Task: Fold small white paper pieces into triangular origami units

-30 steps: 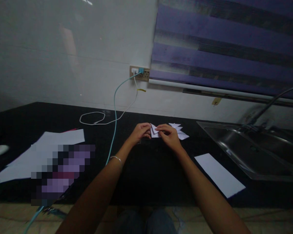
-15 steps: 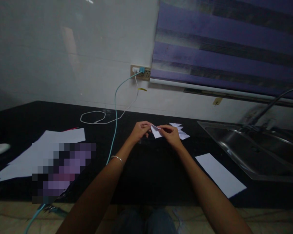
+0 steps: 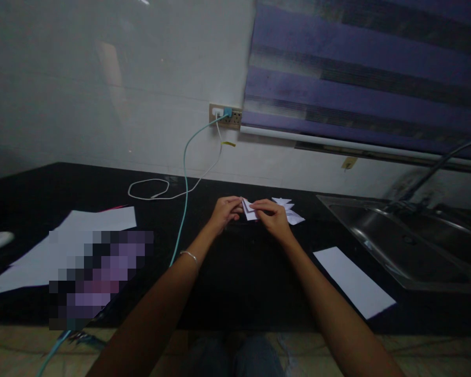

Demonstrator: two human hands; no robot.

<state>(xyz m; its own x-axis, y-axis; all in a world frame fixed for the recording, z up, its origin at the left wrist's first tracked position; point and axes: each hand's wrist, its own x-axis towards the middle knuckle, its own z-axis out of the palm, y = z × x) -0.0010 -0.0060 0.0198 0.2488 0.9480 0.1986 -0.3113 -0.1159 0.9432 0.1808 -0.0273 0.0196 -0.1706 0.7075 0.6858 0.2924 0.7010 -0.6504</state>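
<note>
Both of my hands meet over the black counter point(image 3: 235, 272) near its far edge. My left hand point(image 3: 225, 211) pinches the left side of a small folded white paper piece point(image 3: 249, 210). The fingers of my right hand point(image 3: 273, 218) are closed on its right side. Just behind my right hand lie a few more folded white paper pieces point(image 3: 289, 209), flat on the counter.
A white paper strip point(image 3: 353, 281) lies at the right, in front of a steel sink point(image 3: 408, 241) with a curved tap. A stack of white sheets point(image 3: 70, 243) is at the left. A teal cable point(image 3: 184, 183) and a white cable point(image 3: 153, 189) run from the wall socket point(image 3: 224, 116).
The folded paper was lifted slightly half a second ago and now sits a little lower between my fingers. Both hands stay in nearly the same spot.
</note>
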